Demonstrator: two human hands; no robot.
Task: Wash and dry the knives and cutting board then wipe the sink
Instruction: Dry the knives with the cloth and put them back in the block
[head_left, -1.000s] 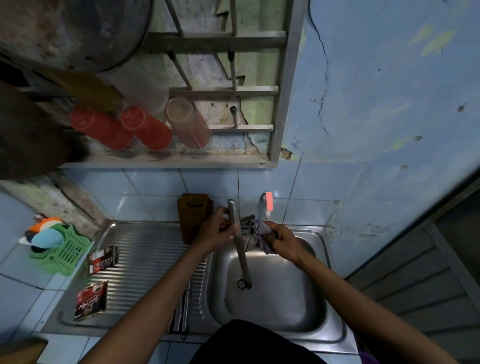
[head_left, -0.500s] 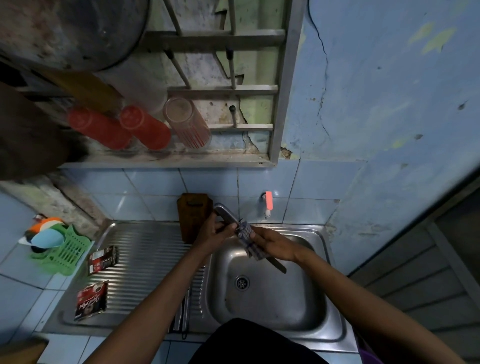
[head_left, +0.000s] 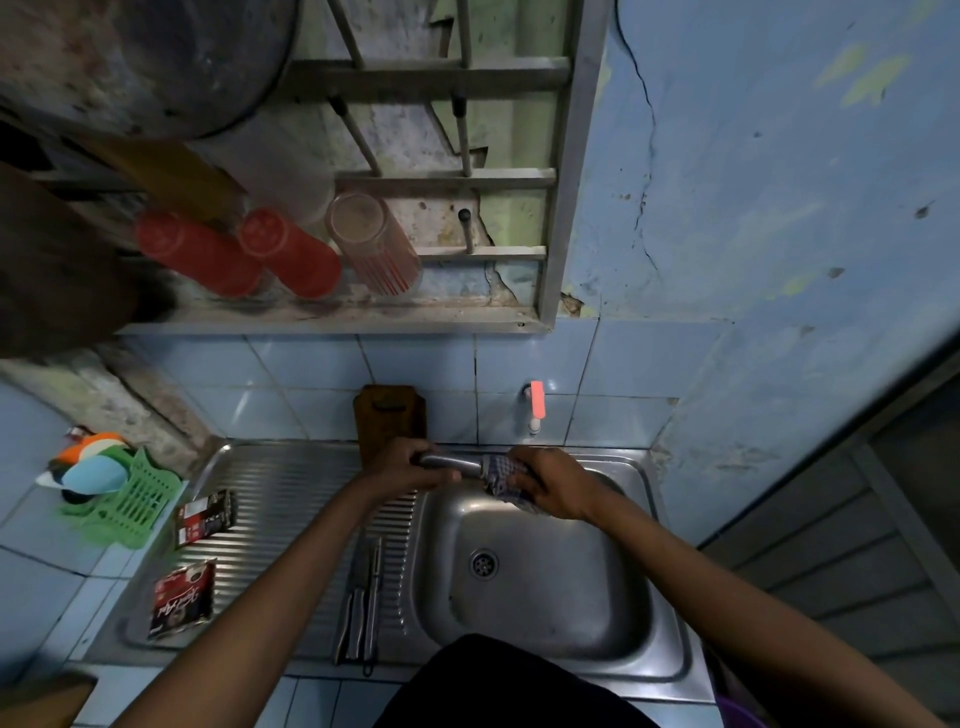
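While the left hand (head_left: 402, 465) gripped 1 knife (head_left: 449, 464), the right hand (head_left: 553, 483) clamped a cloth (head_left: 498, 475) round its blade: drying step, with a wipe along the blade judged due next.

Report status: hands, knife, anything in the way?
Left hand grips knife handle. Right hand wraps cloth round blade, over sink. Nothing blocking.
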